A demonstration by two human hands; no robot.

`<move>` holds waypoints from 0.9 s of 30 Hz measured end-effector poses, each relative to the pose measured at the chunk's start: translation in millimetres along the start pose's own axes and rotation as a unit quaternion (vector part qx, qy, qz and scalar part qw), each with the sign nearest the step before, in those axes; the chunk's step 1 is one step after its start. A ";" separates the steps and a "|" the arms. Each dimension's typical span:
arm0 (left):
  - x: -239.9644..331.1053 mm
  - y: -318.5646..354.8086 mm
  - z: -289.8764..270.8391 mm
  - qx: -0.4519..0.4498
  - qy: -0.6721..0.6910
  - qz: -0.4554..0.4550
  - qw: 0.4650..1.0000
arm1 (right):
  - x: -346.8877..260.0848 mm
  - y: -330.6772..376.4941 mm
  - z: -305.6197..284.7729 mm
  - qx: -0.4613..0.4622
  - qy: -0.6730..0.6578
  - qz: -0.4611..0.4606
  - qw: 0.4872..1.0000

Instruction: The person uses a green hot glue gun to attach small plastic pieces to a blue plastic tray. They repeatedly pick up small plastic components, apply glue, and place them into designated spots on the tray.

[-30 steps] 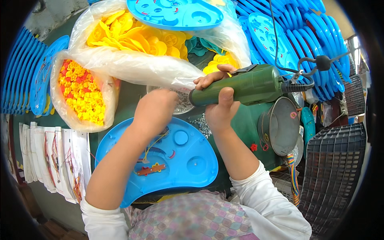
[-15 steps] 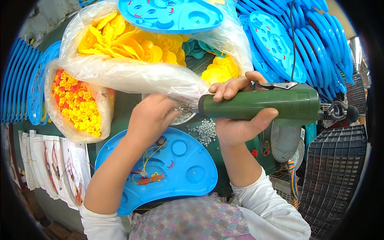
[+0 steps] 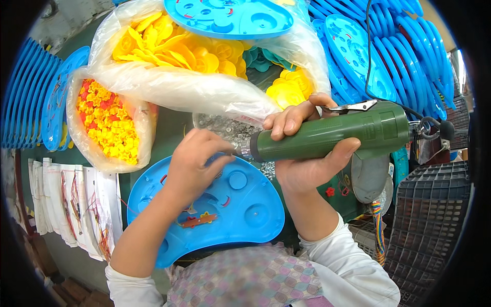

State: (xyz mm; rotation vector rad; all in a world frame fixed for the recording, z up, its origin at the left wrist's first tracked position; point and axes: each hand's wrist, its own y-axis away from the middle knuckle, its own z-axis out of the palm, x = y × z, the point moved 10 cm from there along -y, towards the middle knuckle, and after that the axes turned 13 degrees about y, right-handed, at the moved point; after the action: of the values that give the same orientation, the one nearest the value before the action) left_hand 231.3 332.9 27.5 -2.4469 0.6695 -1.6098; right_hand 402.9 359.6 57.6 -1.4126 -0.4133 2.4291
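My right hand [image 3: 312,148] grips a green electric screwdriver [image 3: 332,134], held level with its nose pointing left and fingers by the metal lever on top. At that nose my left hand [image 3: 197,161] is closed in a pinch; whatever lies between its fingertips is hidden. Beneath the left hand rests a blue plastic panel [image 3: 268,202] with round recesses, showing its inner side. A small orange-brown board [image 3: 198,220] sits in it, partly covered by the left forearm. Just beyond the panel, a clear dish [image 3: 212,120] holds small metal screws.
Plastic bags hold yellow discs [image 3: 169,46] and small yellow and red flower pieces [image 3: 110,123]. Blue panels stand stacked at left [image 3: 25,97] and right [image 3: 417,56]. Wired parts hang over white sheets [image 3: 74,204]. A black crate [image 3: 424,220] stands right. The screwdriver's cord [image 3: 368,56] runs upward.
My left hand and the screwdriver's nose have come nearer, from beside the screw dish to above the panel's far edge. More of the dish shows now. The whole view has shifted slightly.
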 end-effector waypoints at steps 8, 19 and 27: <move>4.1 30.2 -8.3 -0.009 -0.025 -0.010 1.000 | -1.3 16.6 13.9 -0.038 0.005 0.004 0.999; 5.7 42.3 -19.6 0.016 -0.016 0.008 1.000 | -0.7 22.8 24.3 -0.071 -0.007 0.001 0.997; 21.7 42.9 -16.4 0.014 -0.136 0.110 0.984 | -5.2 25.1 29.4 -0.115 0.018 -0.039 0.992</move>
State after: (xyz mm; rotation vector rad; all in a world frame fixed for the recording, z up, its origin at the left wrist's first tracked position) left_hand 211.3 287.2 37.6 -2.4099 0.8283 -1.1701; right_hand 376.9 331.8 65.9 -1.4986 -0.7467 2.3496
